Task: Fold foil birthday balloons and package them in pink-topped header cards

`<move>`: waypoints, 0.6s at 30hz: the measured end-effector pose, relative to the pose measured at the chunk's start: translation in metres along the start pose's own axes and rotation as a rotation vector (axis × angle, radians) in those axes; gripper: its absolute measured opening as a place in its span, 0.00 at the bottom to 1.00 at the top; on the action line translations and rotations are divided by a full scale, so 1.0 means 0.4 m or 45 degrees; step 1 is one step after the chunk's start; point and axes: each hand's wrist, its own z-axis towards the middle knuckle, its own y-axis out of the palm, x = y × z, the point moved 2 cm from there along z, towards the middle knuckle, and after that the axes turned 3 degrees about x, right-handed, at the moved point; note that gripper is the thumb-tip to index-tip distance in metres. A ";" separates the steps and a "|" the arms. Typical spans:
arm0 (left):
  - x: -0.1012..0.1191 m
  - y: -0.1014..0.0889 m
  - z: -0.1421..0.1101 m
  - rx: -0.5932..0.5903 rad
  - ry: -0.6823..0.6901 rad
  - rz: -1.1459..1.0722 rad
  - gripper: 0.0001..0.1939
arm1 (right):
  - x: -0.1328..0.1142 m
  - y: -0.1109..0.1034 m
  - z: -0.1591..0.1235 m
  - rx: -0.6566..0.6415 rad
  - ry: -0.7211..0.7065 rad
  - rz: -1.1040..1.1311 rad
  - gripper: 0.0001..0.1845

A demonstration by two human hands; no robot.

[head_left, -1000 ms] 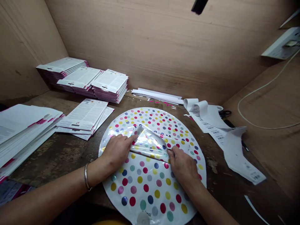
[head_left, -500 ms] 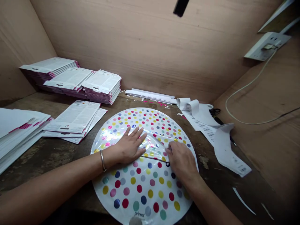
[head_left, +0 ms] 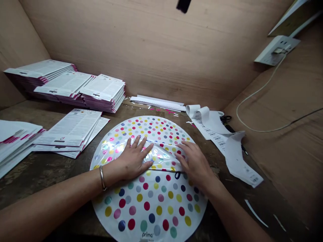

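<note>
"What's changed at the fingers?"

"The left hand (head_left: pixel 132 159) pinched the folded strip (head_left: pixel 163 156) a second ago; now it lies flat there, fingers spread. The right hand (head_left: pixel 196 164) has loosened too, its fingers apart over the strip's right end."

"Meaning?"

"The strip looks flatter, so I'd judge it's being pressed rather than shaped. Beneath, the round polka-dot sheet (head_left: pixel 161 191) lies by the middle of the surface's (head_left: pixel 50 171) near edge."

"Beyond?"

"Barcode labels (head_left: pixel 234 153) towards the right edge; printed cards (head_left: pixel 101 88) stacked along the back left."
</note>
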 end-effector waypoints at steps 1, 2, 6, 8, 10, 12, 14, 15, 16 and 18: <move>0.000 0.000 0.000 -0.002 0.002 0.003 0.35 | -0.015 0.006 0.040 -0.078 -0.020 0.075 0.20; 0.001 -0.001 0.000 -0.003 0.003 0.004 0.35 | -0.032 0.015 0.081 -0.157 -0.029 0.116 0.20; 0.001 -0.002 -0.001 -0.007 0.018 -0.005 0.34 | -0.085 0.060 0.223 -0.392 0.039 0.184 0.22; -0.001 -0.006 0.000 -0.015 0.022 -0.010 0.34 | -0.087 0.070 0.263 -0.530 0.094 0.231 0.17; -0.004 -0.016 -0.001 -0.007 0.036 -0.013 0.36 | -0.079 0.066 0.275 -0.656 0.149 0.304 0.11; -0.001 -0.035 -0.008 0.064 0.100 -0.007 0.41 | -0.072 0.054 0.263 -0.729 0.218 0.412 0.10; 0.010 -0.057 -0.025 0.218 0.201 -0.008 0.44 | -0.073 0.045 0.231 -0.725 0.320 0.553 0.10; 0.017 -0.067 -0.036 0.298 0.249 -0.016 0.42 | -0.076 0.044 0.210 -0.702 0.387 0.630 0.10; 0.024 -0.073 -0.048 0.353 0.294 -0.033 0.36 | -0.081 0.046 0.186 -0.675 0.461 0.705 0.10; 0.037 -0.075 -0.072 0.355 0.347 -0.089 0.21 | -0.090 0.057 0.136 -0.618 0.618 0.835 0.11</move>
